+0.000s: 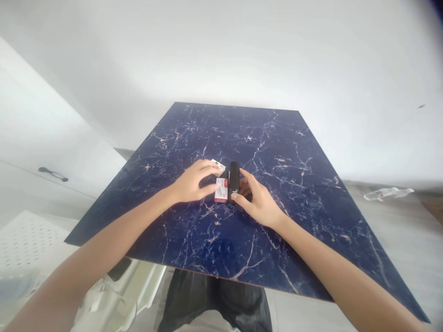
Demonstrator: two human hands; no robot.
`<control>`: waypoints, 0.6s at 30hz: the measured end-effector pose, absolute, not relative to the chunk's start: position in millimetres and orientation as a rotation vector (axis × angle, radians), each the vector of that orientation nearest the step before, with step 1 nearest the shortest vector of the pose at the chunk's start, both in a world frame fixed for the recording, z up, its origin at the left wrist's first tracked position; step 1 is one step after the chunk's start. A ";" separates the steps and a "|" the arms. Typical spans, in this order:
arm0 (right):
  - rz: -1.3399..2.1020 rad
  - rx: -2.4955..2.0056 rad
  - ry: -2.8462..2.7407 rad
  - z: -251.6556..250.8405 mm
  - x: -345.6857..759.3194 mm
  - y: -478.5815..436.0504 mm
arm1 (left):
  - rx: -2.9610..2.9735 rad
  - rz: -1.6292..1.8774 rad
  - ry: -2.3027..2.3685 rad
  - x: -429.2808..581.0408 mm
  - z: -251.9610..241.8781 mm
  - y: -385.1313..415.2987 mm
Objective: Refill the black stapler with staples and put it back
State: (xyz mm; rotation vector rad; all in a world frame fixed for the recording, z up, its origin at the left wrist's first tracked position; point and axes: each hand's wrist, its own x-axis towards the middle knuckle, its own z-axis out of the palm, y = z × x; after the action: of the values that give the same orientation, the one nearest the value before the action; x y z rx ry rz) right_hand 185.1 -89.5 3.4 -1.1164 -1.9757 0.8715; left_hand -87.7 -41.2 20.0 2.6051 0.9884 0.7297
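Blue marble-look tabletop [277,249], items held centrally within reach. Left hand [189,182] half-curled, fingertips over white-red staple box [220,190]. Right hand [259,203] pinches black stapler [234,180] lengthwise, steadying it just beside the box.

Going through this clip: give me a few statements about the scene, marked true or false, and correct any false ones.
The right hand grips a black stapler: true.
The board is plain white: false, it is dark blue with pale veins.
A small white box lies beside the left hand: true.
A clear plastic bottle stands on the board: false, it lies on the floor beyond the board's right edge.
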 end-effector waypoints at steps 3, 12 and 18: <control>0.874 -1.123 -1.982 3.3 184.9 -89.9 | 2.668 0.736 1.141 -92.8 7.5 -25.0; 0.873 -1.138 -1.973 3.6 183.8 -89.6 | 2.739 0.639 1.211 -91.0 -1.2 -20.3; 0.870 -1.124 -1.987 3.2 185.3 -89.9 | 2.639 0.550 0.948 -88.4 3.7 -28.5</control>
State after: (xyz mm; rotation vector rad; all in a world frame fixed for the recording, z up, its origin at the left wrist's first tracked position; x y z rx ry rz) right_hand 185.3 -89.9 3.2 -1.1244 -1.9867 0.8698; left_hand -88.4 -28.5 3.7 2.6392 0.9482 0.5498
